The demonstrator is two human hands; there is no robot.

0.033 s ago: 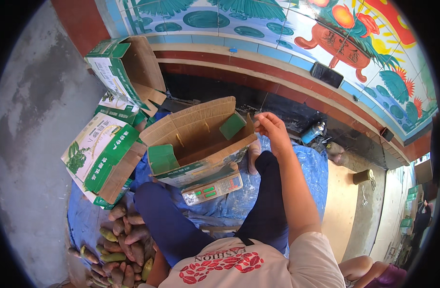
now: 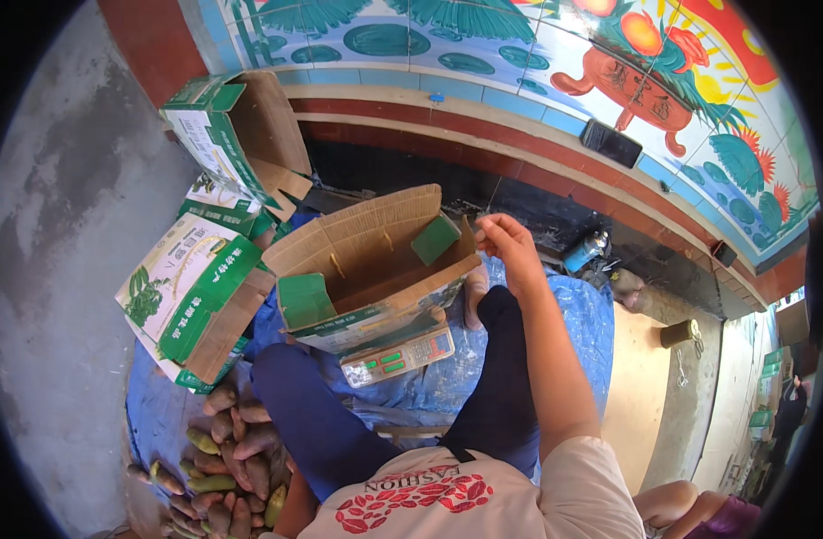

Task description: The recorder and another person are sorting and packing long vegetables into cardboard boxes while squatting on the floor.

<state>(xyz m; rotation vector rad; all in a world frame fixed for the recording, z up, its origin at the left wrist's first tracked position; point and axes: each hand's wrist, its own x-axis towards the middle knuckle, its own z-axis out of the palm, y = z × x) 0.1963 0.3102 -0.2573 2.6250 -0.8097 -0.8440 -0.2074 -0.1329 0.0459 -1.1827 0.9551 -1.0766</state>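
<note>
An opened cardboard box (image 2: 376, 310), green and white outside and brown inside, stands on a digital scale (image 2: 398, 361) between my legs. Its flaps are raised, and no goods show inside. My right hand (image 2: 508, 251) is at the box's right end, its bent fingers closed at the edge of the flap there. How firmly they grip is hard to see. My left forearm (image 2: 296, 505) reaches down beside my left thigh, and the hand itself is hidden. Nearest to it lies a pile of reddish-brown and green elongated root vegetables (image 2: 259, 440).
More boxes stand at left: one upright opened box (image 2: 241, 135) and one tilted box (image 2: 191, 292). A blue tarp (image 2: 564, 332) covers the floor under me. Along the tiled wall are a phone (image 2: 612, 142) on the ledge and a blue can (image 2: 584, 251). Another person's knee (image 2: 668, 499) shows at lower right.
</note>
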